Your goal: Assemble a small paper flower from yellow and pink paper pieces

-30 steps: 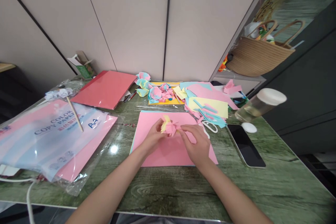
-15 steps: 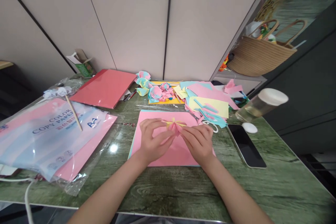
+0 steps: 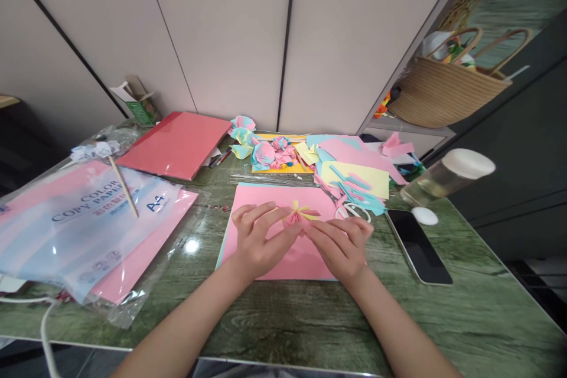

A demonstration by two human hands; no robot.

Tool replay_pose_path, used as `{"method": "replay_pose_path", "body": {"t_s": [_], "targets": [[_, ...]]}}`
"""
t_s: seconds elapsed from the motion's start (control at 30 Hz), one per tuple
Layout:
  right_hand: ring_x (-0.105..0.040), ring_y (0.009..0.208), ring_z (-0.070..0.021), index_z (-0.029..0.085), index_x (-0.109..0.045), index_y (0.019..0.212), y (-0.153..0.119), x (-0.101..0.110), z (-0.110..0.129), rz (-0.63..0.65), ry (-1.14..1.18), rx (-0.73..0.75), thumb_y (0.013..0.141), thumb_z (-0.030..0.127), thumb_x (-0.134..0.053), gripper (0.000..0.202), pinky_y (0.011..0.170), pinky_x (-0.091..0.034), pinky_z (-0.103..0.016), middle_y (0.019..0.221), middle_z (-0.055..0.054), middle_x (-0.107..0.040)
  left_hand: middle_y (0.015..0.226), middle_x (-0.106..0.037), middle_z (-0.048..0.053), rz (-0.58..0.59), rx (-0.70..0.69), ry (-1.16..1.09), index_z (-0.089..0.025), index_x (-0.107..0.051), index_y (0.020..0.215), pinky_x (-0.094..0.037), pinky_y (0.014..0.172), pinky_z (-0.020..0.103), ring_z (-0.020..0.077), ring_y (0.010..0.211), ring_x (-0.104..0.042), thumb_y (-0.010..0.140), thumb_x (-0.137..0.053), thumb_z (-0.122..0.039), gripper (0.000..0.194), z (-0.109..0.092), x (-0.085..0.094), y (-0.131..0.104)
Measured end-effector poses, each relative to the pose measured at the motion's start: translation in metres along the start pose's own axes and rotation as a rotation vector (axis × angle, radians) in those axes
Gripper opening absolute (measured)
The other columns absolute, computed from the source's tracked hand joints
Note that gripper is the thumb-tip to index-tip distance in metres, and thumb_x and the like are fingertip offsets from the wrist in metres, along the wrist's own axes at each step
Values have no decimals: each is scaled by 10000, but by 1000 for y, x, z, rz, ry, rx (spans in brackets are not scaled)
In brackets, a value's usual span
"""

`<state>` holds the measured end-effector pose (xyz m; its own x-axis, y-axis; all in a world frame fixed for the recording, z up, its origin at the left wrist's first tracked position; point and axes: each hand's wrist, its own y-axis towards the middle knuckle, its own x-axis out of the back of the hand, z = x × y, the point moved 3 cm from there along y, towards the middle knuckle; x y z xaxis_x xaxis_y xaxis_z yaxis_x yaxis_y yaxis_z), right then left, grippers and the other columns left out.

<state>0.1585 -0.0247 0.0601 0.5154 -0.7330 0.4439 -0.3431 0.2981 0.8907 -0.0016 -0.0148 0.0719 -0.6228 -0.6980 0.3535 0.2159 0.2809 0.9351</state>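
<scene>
Between my hands is a small pink and yellow paper flower (image 3: 296, 215), its folded petals fanned out at the top. My left hand (image 3: 262, 237) pinches it from the left between thumb and fingers. From the right, my right hand (image 3: 341, 243) grips its lower edge with the fingertips. Part of the flower is hidden behind the fingers. Both hands are above a stack of pink paper (image 3: 283, 269), which has a blue edge showing. White-handled scissors (image 3: 354, 211) lie just beyond my right hand, partly covered by it.
Paper scraps (image 3: 363, 180) and finished-looking paper flowers (image 3: 264, 155) lie along the back. A red folder (image 3: 177, 144) and a bag of color copy paper (image 3: 101, 212) are on the left. On the right are a phone (image 3: 419, 246), a white lid (image 3: 425, 215) and a clear bottle (image 3: 436, 177).
The fingers have shifted slightly on the paper flower, and more of its yellow petals show. My right hand has moved a little to the right. The view has turned slightly.
</scene>
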Motion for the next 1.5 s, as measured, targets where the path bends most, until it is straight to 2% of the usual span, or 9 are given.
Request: {"method": "replay_pose_path", "body": {"t_s": [0.33,0.47,0.6,0.87,0.97,1.07,1.2,1.37,1.5], "targets": [[-542,756,-127,276,-637,897,-1,2,-2,18,20,5,740,185,-669,184,750,-319,-335,806,50,-713,884,-625,6,25,-23,-87,-287,-636,771,-349,799,340,179,945,-458,638,-722,-229,169,3,-1,1],[-540,763,-130,267,-632,923,-1,-1,-3,36,66,8,727,165,-675,225,748,-331,-330,817,42,-711,867,-617,12,146,-60,-164,-244,-606,725,-358,808,342,178,965,-476,667,-691,-198,112,7,-5,2],[-542,774,-128,260,-624,929,0,-4,-5,67,168,-11,728,144,-662,236,736,-374,-308,830,27,-708,769,-607,-5,267,-115,-213,-207,-573,722,-373,765,303,128,853,-520,715,-628,-156,76,11,-8,0],[-577,746,-143,230,-618,875,-2,-4,-6,11,266,-41,694,73,-664,245,697,-415,-316,811,-1,-712,812,-669,-11,231,-209,-307,-182,-558,786,-426,769,274,107,857,-568,710,-618,-93,132,13,-11,-11],[-571,722,-140,226,-619,833,-1,-4,-6,-1,281,-53,698,81,-662,203,679,-410,-313,781,2,-710,827,-678,-4,238,-204,-339,-174,-561,804,-431,778,271,105,867,-579,722,-610,-96,123,13,-11,-11],[-560,719,-139,229,-621,804,-1,-6,-8,6,273,-63,696,93,-669,180,693,-404,-315,768,9,-708,845,-681,2,294,-195,-346,-175,-570,812,-432,777,277,111,854,-583,737,-599,-112,102,14,-11,-8],[-556,739,-141,238,-623,771,1,-9,-11,68,257,-69,703,117,-672,148,716,-394,-317,763,23,-708,851,-674,9,382,-172,-337,-178,-577,814,-431,773,281,119,845,-572,760,-575,-130,73,16,-14,-7],[-575,864,-150,237,-619,783,5,-10,-12,177,291,-36,747,128,-632,116,767,-378,-330,853,24,-713,856,-665,1,456,-163,-341,-184,-584,824,-430,795,272,115,871,-551,783,-530,-112,99,16,-18,-9],[-574,848,-134,239,-618,801,3,-12,-13,210,280,-16,777,130,-595,113,757,-370,-317,845,28,-713,919,-657,15,574,35,-381,-201,-591,899,-452,796,257,114,896,-561,821,-460,-133,167,15,-21,-5]]}}
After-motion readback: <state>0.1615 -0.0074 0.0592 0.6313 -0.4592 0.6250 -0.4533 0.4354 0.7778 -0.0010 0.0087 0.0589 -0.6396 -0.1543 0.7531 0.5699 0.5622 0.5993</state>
